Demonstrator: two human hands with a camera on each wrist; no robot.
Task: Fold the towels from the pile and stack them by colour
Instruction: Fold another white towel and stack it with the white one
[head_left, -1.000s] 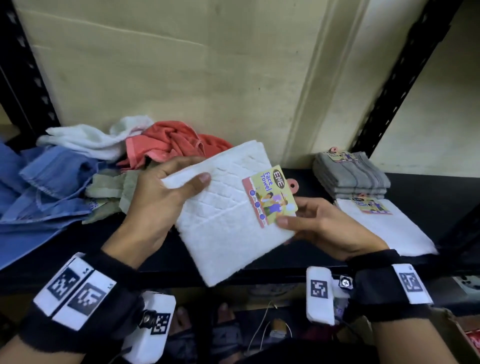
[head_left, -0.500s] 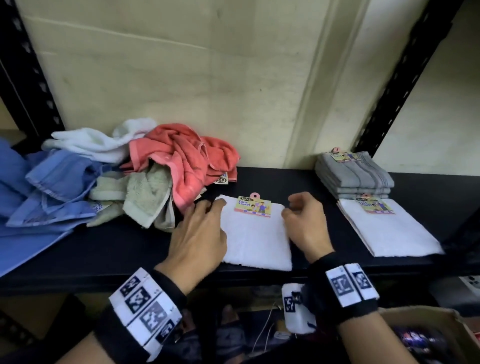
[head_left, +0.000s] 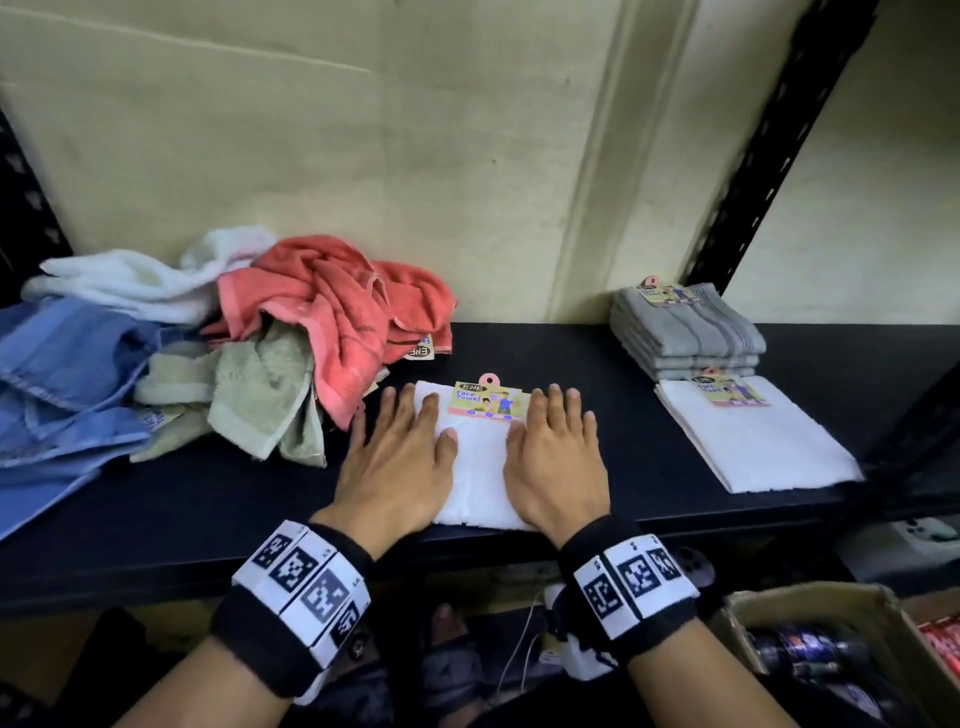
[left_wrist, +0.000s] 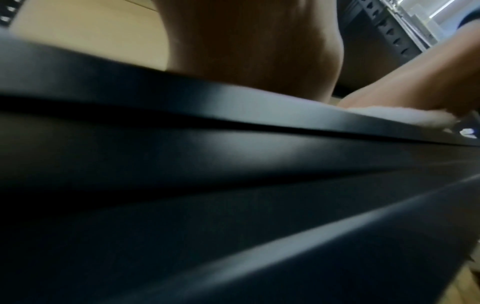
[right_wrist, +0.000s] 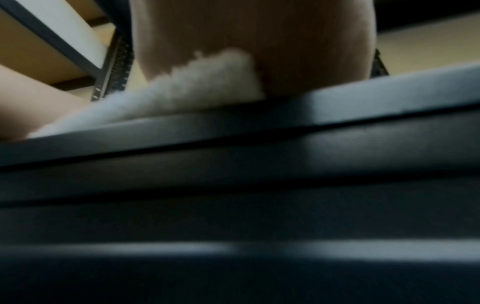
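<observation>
A folded white towel (head_left: 480, 467) with a yellow paper label (head_left: 488, 399) lies flat on the black shelf (head_left: 208, 499) near its front edge. My left hand (head_left: 400, 452) presses flat on the towel's left side with straight fingers. My right hand (head_left: 558, 452) presses flat on its right side. In the right wrist view the towel's fluffy edge (right_wrist: 182, 90) shows under the heel of that hand. The unfolded pile sits at the left: a coral towel (head_left: 337, 312), a pale green towel (head_left: 260, 395), blue towels (head_left: 67, 374) and a white one (head_left: 135, 280).
At the right stands a stack of folded grey towels (head_left: 685, 332), with a folded white towel (head_left: 753, 436) in front of it. A slanted black shelf post (head_left: 779, 145) rises behind them. An open cardboard box (head_left: 831, 618) sits below the shelf at the lower right.
The white towel, held up in both hands a second ago, now lies on the shelf. Both hands have gone from curled at its sides to flat on top of it.
</observation>
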